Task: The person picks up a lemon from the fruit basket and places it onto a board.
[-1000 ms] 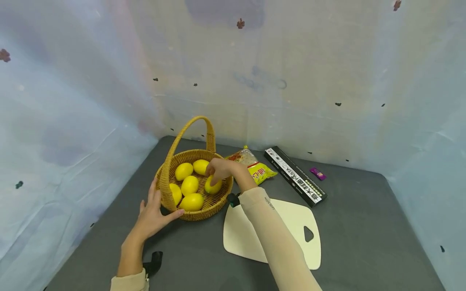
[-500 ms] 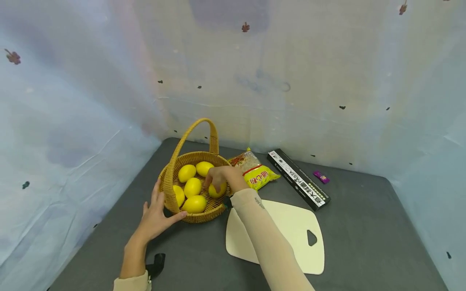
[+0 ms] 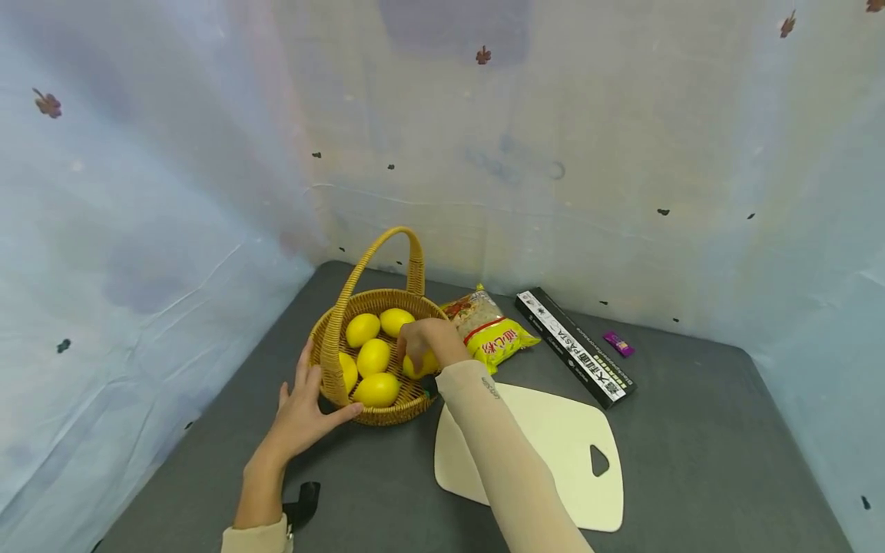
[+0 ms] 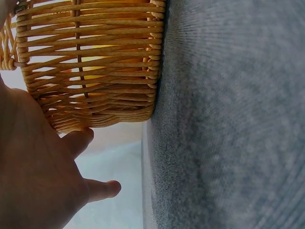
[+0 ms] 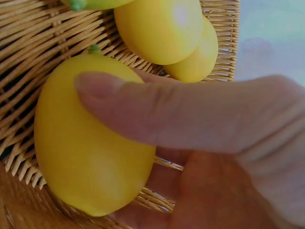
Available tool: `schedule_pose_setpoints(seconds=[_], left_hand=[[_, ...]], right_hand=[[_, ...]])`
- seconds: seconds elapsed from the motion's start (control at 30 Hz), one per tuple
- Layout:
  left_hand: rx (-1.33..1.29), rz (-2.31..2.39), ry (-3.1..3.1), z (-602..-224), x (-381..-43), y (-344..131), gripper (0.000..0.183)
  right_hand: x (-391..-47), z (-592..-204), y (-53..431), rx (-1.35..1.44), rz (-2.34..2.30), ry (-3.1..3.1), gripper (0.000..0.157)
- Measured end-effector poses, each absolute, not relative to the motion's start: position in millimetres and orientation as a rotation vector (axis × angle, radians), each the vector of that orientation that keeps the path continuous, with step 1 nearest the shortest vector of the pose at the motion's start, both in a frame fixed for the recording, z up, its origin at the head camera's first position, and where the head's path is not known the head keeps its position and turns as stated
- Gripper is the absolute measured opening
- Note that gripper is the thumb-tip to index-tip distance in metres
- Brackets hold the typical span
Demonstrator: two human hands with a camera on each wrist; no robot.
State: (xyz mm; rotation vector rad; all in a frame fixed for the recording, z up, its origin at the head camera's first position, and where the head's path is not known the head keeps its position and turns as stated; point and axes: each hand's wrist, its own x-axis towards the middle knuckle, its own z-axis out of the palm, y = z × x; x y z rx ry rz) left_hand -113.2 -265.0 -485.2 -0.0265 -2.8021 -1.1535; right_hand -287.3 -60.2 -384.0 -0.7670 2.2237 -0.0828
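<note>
1. R hand (image 3: 434, 340) pinching lemon (image 5: 90, 143) betw. thumb & fingers, inside basket (image 3: 390, 416), R side.
2. L hand (image 3: 300, 422): fingers spread, touching basket's L side, thumb at near rim.
3. 5 other lemons (image 3: 374, 357) in basket.
4. Board (image 3: 584, 430) on table (image 3: 698, 445); bag (image 3: 492, 336), box (image 3: 577, 346) behind.

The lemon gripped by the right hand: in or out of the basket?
In: the right wrist view shows wicker around the lemon, and the head view puts it inside the basket. Whether it is lifted, I cannot tell.
</note>
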Motion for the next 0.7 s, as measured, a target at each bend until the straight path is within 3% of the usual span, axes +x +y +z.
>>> schedule_pose_setpoints(seconds=[0.3,0.7], left_hand=[[-0.033,-1.134,-2.817,-485,-117,-261,0.101],[-0.059,-1.181,-2.780,-489,-116,-266,0.093]], right_hand=[[-288,-389,-49,-0.778,-0.172,2.270,0.039],[-294,-356,0,-1.132,-0.630,2.252,0.046]])
